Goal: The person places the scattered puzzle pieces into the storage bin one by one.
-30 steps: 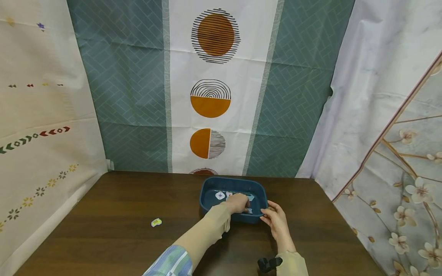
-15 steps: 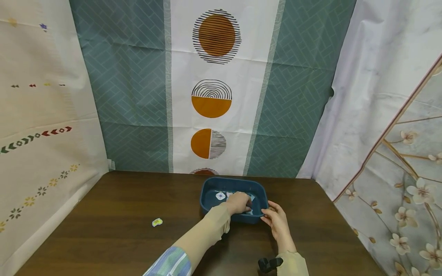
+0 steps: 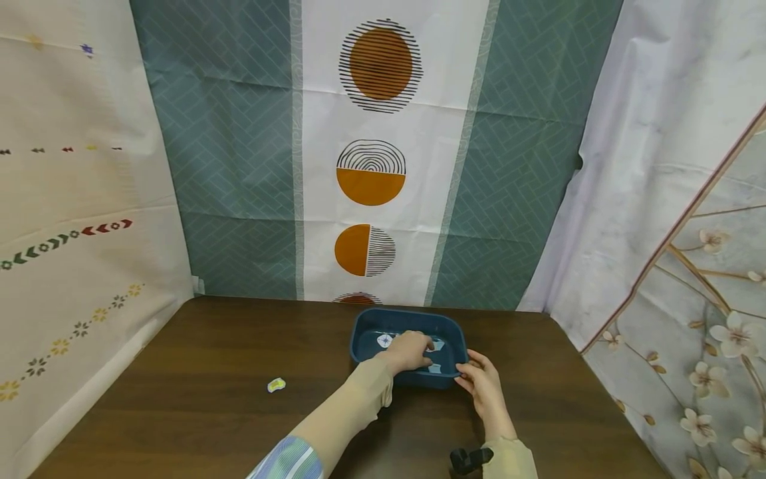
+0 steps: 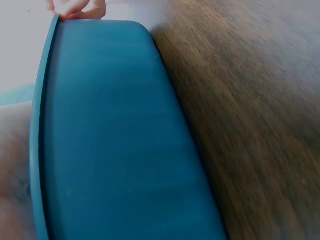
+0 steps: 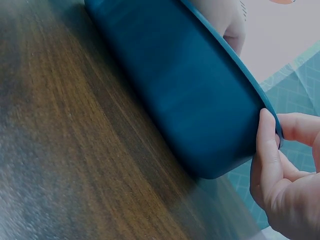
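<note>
A dark blue plastic basin [image 3: 439, 380] stands on the table, with several small flat pieces inside. Among them are a white round piece with a star-like mark [image 3: 384, 340] and a pale blue piece [image 3: 435, 368]. My left hand [image 3: 408, 351] reaches over the near rim into the basin, its thumb and forefinger apart above the pieces. Whether its hidden fingers touch one is not visible. With thumb and fingers, my right hand [image 3: 483, 386] pinches the rim at the basin's right near corner; the right wrist view shows this grip on the basin wall [image 5: 200, 110].
A small yellow and white piece [image 3: 276, 385] lies on the brown wooden table [image 3: 197, 399], left of the basin. Patterned cloths hang behind the table [image 3: 239, 166] and along both sides. A black wrist strap mount [image 3: 471, 460] sits at the right sleeve.
Inside the basin, my left hand has shifted slightly left, and its thumb and forefinger have spread. My right hand keeps its hold on the rim. The head view has turned a little left.
</note>
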Available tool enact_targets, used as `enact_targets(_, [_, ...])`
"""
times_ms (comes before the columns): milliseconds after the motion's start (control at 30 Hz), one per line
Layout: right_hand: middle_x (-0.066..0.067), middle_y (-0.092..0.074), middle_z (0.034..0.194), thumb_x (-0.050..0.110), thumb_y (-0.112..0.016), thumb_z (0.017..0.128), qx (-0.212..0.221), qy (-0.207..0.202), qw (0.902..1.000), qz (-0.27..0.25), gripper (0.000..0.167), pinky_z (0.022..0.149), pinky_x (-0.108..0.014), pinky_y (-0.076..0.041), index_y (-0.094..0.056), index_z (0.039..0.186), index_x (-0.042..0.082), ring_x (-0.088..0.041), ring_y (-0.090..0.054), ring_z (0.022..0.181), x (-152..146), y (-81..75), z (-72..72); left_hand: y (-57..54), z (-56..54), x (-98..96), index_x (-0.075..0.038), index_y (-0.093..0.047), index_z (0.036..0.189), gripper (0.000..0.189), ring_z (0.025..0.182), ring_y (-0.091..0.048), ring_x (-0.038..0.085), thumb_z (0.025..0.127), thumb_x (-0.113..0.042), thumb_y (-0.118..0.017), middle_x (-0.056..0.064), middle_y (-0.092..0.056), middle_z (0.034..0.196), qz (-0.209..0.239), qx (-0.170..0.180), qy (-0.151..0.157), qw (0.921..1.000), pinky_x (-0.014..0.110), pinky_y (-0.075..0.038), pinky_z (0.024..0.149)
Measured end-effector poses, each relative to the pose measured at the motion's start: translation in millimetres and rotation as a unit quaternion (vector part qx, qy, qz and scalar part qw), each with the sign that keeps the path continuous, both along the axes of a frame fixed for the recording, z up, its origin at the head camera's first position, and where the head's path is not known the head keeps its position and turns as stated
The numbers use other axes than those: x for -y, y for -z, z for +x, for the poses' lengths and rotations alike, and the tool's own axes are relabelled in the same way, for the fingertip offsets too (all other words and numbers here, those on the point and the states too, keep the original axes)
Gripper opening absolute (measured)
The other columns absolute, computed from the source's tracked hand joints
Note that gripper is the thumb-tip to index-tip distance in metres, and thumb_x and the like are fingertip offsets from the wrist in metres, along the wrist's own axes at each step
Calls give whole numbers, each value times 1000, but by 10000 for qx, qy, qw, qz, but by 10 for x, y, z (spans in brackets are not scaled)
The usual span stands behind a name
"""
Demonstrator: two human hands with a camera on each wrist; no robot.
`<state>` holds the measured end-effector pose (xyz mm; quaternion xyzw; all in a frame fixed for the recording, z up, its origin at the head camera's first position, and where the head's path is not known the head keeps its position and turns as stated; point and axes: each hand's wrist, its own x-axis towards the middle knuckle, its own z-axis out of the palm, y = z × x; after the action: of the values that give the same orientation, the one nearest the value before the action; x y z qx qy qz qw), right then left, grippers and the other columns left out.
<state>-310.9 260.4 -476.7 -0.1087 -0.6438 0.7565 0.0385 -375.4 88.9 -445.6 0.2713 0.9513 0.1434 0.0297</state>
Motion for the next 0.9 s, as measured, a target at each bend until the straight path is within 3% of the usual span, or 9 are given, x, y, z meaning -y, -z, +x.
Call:
enact_targets(367, [4, -49, 83, -3, -57, 92, 20, -39, 10000, 77, 55, 64, -16, -54, -33, 141, -9, -5, -51, 67, -17, 7, 0, -59, 64, 239, -14, -65, 126, 45, 114, -61, 24, 86, -29, -76, 6, -63, 128, 469, -232, -333, 9981, 42, -52, 96])
enact_targets(633, [4, -48, 83, -3, -57, 92, 24, -80, 9999, 97, 56, 65, -16, -54, -32, 142, -9, -5, -51, 67, -11, -6, 6, -127, 127, 516, -12, -59, 134, 51, 125, -55, 28, 87, -27, -74, 9, -56, 140, 805, -321, -643, 9942, 45, -48, 101])
enact_targets(900, [5, -49, 81, -3, -57, 92, 48, -119, 9999, 95, 58, 65, -15, -54, -30, 144, -8, -4, -51, 66, -17, -21, 6, -122, 197, 783, -11, -57, 135, 57, 125, -54, 32, 85, -29, -76, 11, -55, 139, 1134, -643, -846, 9878, 49, -47, 102])
